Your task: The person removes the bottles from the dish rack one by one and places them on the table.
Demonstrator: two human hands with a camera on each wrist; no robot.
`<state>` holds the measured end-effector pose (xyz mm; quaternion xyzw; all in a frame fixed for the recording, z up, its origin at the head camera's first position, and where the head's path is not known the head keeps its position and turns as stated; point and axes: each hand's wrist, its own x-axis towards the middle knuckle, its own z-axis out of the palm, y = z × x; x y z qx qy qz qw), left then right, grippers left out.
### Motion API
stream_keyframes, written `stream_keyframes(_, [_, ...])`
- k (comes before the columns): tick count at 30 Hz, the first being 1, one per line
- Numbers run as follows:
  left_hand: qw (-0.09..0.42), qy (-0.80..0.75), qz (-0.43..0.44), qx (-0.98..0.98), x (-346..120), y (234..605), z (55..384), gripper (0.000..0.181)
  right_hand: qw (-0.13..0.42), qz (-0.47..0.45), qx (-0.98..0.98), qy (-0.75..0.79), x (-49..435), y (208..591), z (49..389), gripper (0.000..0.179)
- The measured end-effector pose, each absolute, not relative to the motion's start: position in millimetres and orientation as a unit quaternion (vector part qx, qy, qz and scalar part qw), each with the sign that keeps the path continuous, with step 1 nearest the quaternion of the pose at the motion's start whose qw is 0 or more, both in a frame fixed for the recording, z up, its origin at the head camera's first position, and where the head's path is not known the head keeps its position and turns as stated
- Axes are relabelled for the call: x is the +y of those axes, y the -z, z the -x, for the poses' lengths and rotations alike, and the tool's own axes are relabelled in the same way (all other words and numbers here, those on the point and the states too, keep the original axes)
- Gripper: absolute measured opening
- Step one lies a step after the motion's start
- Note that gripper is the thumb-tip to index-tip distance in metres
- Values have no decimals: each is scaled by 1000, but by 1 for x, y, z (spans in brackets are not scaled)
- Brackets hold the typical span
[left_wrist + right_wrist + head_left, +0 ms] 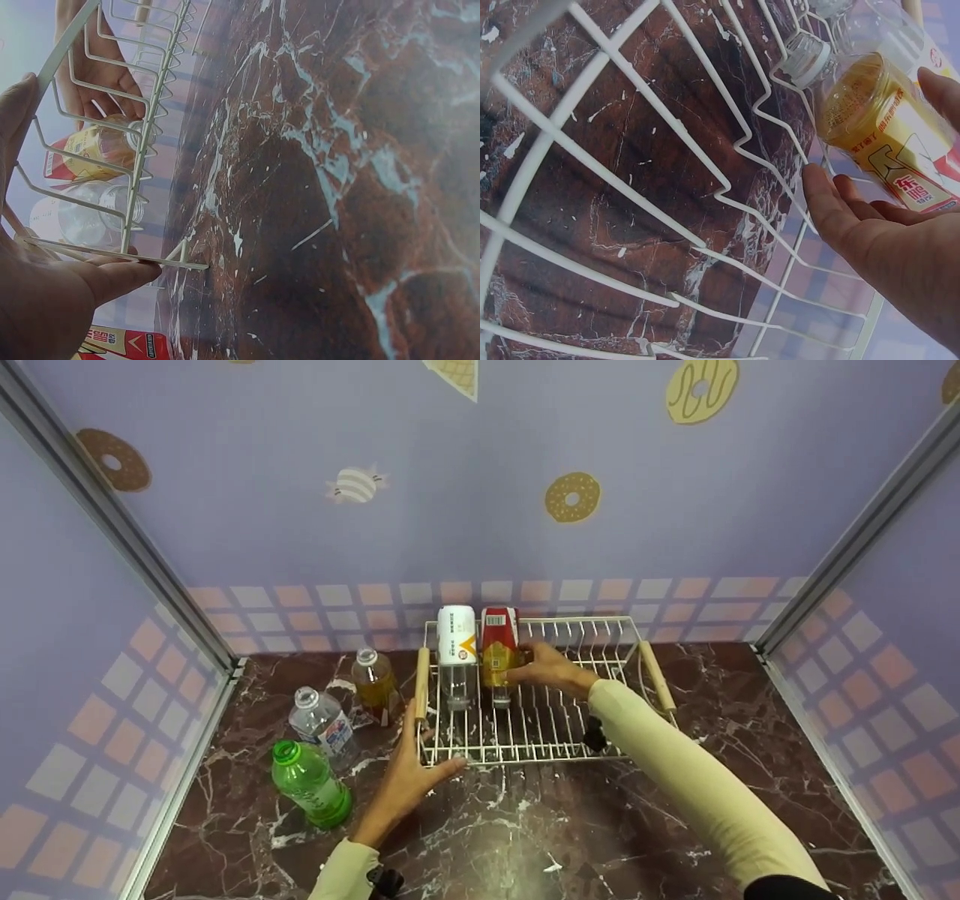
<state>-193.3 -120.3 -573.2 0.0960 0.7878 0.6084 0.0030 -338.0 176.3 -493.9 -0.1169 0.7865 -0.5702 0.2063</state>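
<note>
A white wire dish rack [525, 754] with wooden handles stands against the back wall. My left hand [409, 772] grips its front left corner, thumb along the front wire; in the left wrist view that hand [52, 292] spans the rack's end. Inside the rack, an upside-down clear bottle with a white label [457, 634] leans at the left. Beside it is an upside-down bottle of yellow drink [496, 656] with a red and yellow label, cap low among the wires. My right hand [551, 669] holds this bottle from its right side, between thumb and fingers [840, 206].
Left of the rack stand a green bottle [311, 787], a clear bottle with a blue and white label [324, 727] and an amber drink bottle [373, 682]. The dark marbled tabletop [510, 832] is bounded by purple patterned walls [450, 532].
</note>
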Motion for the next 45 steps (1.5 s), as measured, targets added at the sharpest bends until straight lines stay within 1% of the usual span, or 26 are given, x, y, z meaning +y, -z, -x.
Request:
stream_keyframes(3, [3, -605, -96, 790, -119, 574, 192, 137, 206, 108, 791, 566, 176, 496, 338, 66])
stream_keyframes(13, [-3, -606, -98, 789, -116, 574, 192, 138, 197, 140, 793, 560, 175, 497, 339, 55])
stream_keyframes(17, [-1, -606, -99, 789, -115, 574, 192, 138, 188, 131, 797, 559, 178, 492, 336, 53])
stream_keyframes(24, [-2, -609, -99, 787, -113, 572, 191, 139, 172, 108, 796, 570, 189, 475, 328, 66])
stream_keyframes(27, [1, -611, -97, 786, -113, 573, 191, 140, 167, 118, 793, 574, 195, 471, 322, 67])
stream_keyframes(33, [-2, -611, -95, 786, -115, 574, 190, 139, 154, 126, 782, 590, 210, 465, 303, 75])
stream_keyframes(38, [-4, -615, -95, 783, -117, 575, 191, 139, 130, 130, 789, 587, 223, 462, 288, 73])
stream_keyframes(45, [-6, -617, -94, 781, -118, 574, 192, 138, 111, 125, 780, 603, 243, 459, 271, 71])
